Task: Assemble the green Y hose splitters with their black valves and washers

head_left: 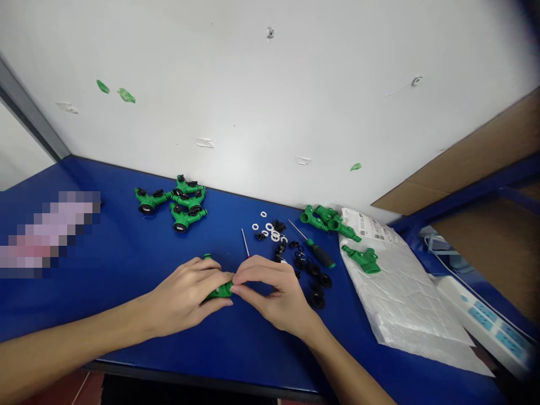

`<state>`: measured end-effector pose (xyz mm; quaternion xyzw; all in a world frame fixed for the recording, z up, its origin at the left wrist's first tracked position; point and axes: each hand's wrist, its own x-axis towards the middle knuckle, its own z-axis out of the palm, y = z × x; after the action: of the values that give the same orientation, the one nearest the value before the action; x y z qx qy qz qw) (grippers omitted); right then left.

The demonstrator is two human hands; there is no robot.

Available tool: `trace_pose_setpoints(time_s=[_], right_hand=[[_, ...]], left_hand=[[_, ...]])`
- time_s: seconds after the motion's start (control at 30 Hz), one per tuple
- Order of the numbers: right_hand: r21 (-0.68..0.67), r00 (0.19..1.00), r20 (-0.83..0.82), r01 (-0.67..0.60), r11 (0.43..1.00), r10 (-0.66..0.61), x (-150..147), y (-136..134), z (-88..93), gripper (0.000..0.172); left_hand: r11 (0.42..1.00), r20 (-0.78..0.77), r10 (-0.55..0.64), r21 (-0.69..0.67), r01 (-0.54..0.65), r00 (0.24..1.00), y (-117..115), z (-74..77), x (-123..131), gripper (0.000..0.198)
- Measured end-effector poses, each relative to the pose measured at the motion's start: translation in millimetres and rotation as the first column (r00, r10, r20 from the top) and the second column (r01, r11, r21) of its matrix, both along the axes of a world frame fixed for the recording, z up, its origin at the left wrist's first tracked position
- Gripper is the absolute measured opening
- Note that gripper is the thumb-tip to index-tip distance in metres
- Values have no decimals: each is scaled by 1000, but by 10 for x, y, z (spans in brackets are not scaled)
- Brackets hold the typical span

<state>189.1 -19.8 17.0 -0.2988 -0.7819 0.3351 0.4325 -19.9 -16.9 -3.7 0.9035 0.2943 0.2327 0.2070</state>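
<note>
My left hand is closed round a green plastic hose splitter, holding it just above the blue table; most of it is hidden by my fingers. The thumb and fingertips of my right hand are pinched together at the splitter's right end. Whatever small thing they may hold is hidden. Behind my right hand a thin metal shaft sticks up into view, its handle covered. Beyond it lie white ring washers and small black fittings.
Several green splitters with black valves stand at the back left. Bare green splitter bodies lie at the back right, with another green body on a white plastic bag. A green-black screwdriver, black caps and a power strip are rightward.
</note>
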Motion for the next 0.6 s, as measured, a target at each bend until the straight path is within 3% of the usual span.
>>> trace_pose_setpoints(time_s=[0.1, 0.33, 0.5, 0.6], right_hand=[[-6, 1000, -12, -12, 1000, 11, 1, -4, 7, 10], [-182, 998, 26, -45, 982, 50, 67, 22, 75, 35], [-270, 997, 54, -31, 962, 48, 78, 55, 21, 15], [-280, 998, 37, -47, 959, 60, 65, 54, 1, 13]], left_hand=[[1000, 21, 7, -28, -6, 1000, -4, 6, 0, 20], [997, 31, 71, 3, -71, 997, 6, -41, -29, 23], [998, 58, 59, 4, -59, 997, 16, -6, -15, 19], [998, 70, 51, 42, -54, 996, 14, -1, -6, 19]])
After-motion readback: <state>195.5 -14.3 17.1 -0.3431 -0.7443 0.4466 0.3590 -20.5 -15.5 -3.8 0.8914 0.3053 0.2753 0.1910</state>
